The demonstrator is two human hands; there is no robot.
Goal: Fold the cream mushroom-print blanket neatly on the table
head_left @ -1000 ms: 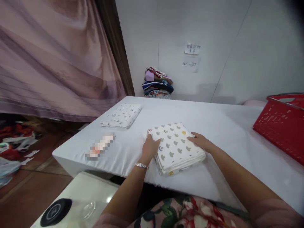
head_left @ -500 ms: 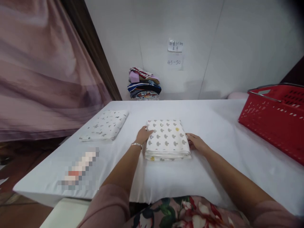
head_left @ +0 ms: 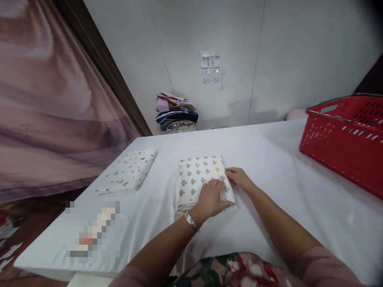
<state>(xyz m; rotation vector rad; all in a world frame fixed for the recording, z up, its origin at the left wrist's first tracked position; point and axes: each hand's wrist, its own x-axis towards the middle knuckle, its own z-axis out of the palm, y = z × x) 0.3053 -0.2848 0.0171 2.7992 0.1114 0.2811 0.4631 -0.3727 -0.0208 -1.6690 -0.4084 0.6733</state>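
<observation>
A folded white cloth printed with grey mushroom-like motifs and a few coloured ones (head_left: 196,171) is lying on a table covered in smooth white fabric (head_left: 263,155), in front of the person. The left hand (head_left: 212,197), wearing a silvery bracelet (head_left: 191,221), is resting over the near right part of this cloth, its fingers spreading loosely across the top and its thumb pointing toward the near right corner. The right hand (head_left: 241,178) is reaching in from the right, its half-curled fingers meeting the cloth's right edge; whether they are pinching any layer, one cannot tell. A second folded white cloth with small dark scattered prints (head_left: 128,171) is lying left of the mushroom cloth, and a blurred-out pale and reddish item (head_left: 95,227) is sitting to its near left. A red perforated plastic basket with a metal handle (head_left: 338,151) is standing well to its right. Beyond the mushroom cloth, a stack of folded multicoloured fabrics (head_left: 176,113) is rising against a pale wall (head_left: 287,59), where a lower paper sheet (head_left: 212,81) is reading "45-50"; an upper white paper sheet (head_left: 210,59) is bearing handwritten Chinese characters, too blurred for sure reading.
</observation>
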